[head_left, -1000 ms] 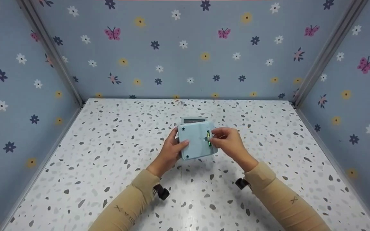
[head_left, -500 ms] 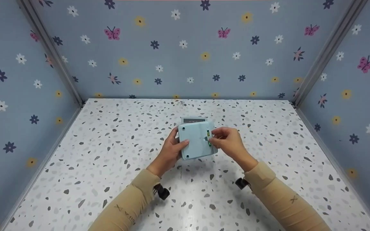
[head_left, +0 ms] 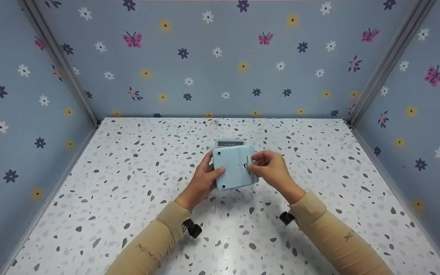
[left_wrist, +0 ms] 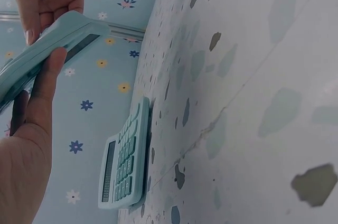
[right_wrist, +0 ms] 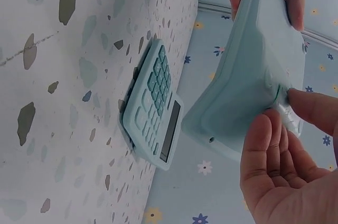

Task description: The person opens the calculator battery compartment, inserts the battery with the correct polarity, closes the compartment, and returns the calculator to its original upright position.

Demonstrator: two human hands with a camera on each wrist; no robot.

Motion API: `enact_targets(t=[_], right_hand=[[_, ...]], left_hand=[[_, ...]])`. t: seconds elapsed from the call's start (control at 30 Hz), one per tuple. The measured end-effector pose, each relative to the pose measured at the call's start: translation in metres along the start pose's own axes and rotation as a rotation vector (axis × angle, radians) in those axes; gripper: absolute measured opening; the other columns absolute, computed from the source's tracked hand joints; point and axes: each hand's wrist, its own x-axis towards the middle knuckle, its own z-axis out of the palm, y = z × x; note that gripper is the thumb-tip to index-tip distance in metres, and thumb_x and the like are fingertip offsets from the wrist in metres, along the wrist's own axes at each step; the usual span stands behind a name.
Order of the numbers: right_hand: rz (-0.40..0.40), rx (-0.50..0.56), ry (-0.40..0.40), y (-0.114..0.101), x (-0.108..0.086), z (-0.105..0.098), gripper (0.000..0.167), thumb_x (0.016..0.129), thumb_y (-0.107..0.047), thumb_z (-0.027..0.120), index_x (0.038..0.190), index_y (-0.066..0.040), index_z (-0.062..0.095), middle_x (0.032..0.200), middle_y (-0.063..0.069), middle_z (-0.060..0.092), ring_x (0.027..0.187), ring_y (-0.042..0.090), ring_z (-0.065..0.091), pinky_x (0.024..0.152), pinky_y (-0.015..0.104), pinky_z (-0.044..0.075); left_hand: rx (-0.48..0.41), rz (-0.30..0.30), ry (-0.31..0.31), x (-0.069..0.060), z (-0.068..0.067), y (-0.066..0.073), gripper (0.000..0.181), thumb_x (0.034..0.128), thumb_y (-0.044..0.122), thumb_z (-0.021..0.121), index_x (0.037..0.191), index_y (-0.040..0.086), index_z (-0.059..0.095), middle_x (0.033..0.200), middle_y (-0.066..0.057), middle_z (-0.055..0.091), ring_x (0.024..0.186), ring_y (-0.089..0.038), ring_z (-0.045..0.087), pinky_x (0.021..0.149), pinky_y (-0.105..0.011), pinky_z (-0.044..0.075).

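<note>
A pale blue calculator (head_left: 232,170) is held off the table with its back turned toward the head camera. My left hand (head_left: 204,178) grips its left side, thumb across the back and fingers underneath. At its right end is a battery slot, now only a thin green-yellow strip (head_left: 247,159). There my right hand (head_left: 275,171) pinches the small battery cover (right_wrist: 284,109) between thumb and fingers; the fingers partly hide it. In the left wrist view, the dark display (left_wrist: 82,48) of the held calculator shows on its underside.
A second pale blue calculator (right_wrist: 153,105) lies keys up on the speckled table (head_left: 136,214), just behind the held one, which covers much of it in the head view. Flower-patterned panels (head_left: 220,57) enclose the table at the back and both sides.
The green battery showing in the slot has narrowed to a thin strip as the cover moves over it under my right hand. Both hands and the held calculator barely shift.
</note>
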Motion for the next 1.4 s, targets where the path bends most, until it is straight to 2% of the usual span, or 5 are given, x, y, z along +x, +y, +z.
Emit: enact_targets(t=[0.2, 0.47, 0.6, 1.2, 1.4], right_hand=[[0.053, 0.005, -0.011, 0.002, 0.003, 0.000, 0.031, 0.087, -0.002, 0.087, 0.114, 0.001, 0.072, 0.092, 0.007, 0.067, 0.085, 0.017, 0.063, 0.069, 0.024, 0.061], [0.151, -0.010, -0.053, 0.007, 0.006, -0.007, 0.063, 0.087, -0.013, 0.090, 0.140, -0.002, 0.058, 0.125, 0.016, 0.061, 0.111, 0.026, 0.059, 0.092, 0.036, 0.059], [0.199, -0.021, -0.091, 0.008, 0.007, -0.010, 0.075, 0.088, -0.018, 0.090, 0.150, -0.003, 0.051, 0.132, 0.018, 0.058, 0.117, 0.028, 0.058, 0.099, 0.043, 0.058], [0.272, 0.057, -0.150, 0.011, 0.009, -0.014, 0.064, 0.088, -0.013, 0.088, 0.140, -0.005, 0.051, 0.123, 0.016, 0.059, 0.111, 0.027, 0.061, 0.097, 0.046, 0.057], [0.247, 0.049, -0.132, 0.009, 0.007, -0.013, 0.063, 0.087, -0.014, 0.089, 0.138, -0.005, 0.053, 0.122, 0.015, 0.060, 0.111, 0.027, 0.061, 0.091, 0.041, 0.057]], left_hand=[[-0.012, -0.005, -0.003, 0.000, -0.001, -0.001, 0.074, 0.1104, 0.010, 0.060, 0.172, 0.022, 0.021, 0.166, -0.022, 0.047, 0.144, -0.037, 0.058, 0.112, -0.058, 0.056], [-0.010, -0.004, -0.018, -0.002, -0.003, 0.000, 0.074, 0.1107, 0.011, 0.059, 0.173, 0.021, 0.021, 0.168, -0.022, 0.045, 0.143, -0.038, 0.059, 0.111, -0.058, 0.057], [-0.004, 0.001, -0.038, -0.002, -0.004, 0.000, 0.074, 0.1114, 0.010, 0.058, 0.174, 0.018, 0.018, 0.168, -0.023, 0.045, 0.142, -0.037, 0.060, 0.111, -0.057, 0.057], [0.053, 0.012, -0.074, -0.004, -0.002, 0.000, 0.072, 0.1101, 0.009, 0.059, 0.172, 0.019, 0.023, 0.168, -0.023, 0.044, 0.146, -0.039, 0.055, 0.115, -0.061, 0.053], [0.070, 0.017, -0.068, -0.004, -0.002, 0.000, 0.073, 0.1100, 0.009, 0.058, 0.173, 0.017, 0.022, 0.169, -0.024, 0.042, 0.148, -0.042, 0.052, 0.117, -0.064, 0.050]])
